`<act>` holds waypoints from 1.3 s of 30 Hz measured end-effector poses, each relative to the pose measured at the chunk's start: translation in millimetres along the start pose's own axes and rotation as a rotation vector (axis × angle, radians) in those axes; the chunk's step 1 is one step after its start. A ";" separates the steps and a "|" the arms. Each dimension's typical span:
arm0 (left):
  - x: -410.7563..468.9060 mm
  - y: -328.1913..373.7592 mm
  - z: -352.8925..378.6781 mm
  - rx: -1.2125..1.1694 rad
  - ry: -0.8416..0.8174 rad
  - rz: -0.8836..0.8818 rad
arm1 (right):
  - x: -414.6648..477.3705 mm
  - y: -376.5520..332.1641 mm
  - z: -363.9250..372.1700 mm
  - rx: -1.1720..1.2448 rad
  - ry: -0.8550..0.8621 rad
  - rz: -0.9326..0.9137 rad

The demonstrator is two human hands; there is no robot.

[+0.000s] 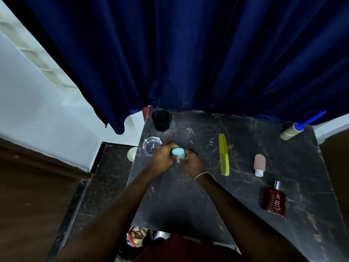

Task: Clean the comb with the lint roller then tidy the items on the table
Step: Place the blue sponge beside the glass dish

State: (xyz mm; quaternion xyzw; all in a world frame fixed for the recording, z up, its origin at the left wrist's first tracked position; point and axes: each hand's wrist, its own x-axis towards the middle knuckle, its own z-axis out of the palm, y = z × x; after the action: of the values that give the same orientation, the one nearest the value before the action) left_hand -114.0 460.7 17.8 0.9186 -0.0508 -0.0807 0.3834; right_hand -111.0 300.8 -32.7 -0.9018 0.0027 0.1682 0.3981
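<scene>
A yellow-green comb lies flat on the dark marble table, teeth to the left, just right of my hands. The lint roller with a blue handle rests at the table's far right corner. My left hand and my right hand meet over the table's left side, both closed around a small light-blue object with a pale part under it; what it is cannot be told.
A black cup and a clear glass ashtray stand at the far left. A pink bottle with a white cap and a brown perfume bottle lie on the right. A blue curtain hangs behind.
</scene>
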 end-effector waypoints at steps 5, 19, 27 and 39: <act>14.8 -13.7 -4.1 0.009 -0.055 -0.065 | 22.1 -9.6 0.6 0.005 0.031 0.047; 63.0 -35.6 1.7 0.082 -0.034 -0.032 | 66.2 -18.1 2.3 -0.035 0.023 0.062; 86.8 -49.3 2.3 0.062 -0.061 -0.036 | 95.0 -11.3 15.9 -0.036 0.026 0.097; 96.6 -62.2 12.5 0.018 -0.068 0.013 | 95.4 -13.1 15.7 -0.036 0.049 0.086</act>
State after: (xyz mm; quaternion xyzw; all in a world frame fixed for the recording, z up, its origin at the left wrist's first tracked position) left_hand -19.5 480.6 -45.7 0.9183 -0.0707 -0.1089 0.3739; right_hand -23.9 333.3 -62.3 -0.9116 0.0481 0.1633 0.3741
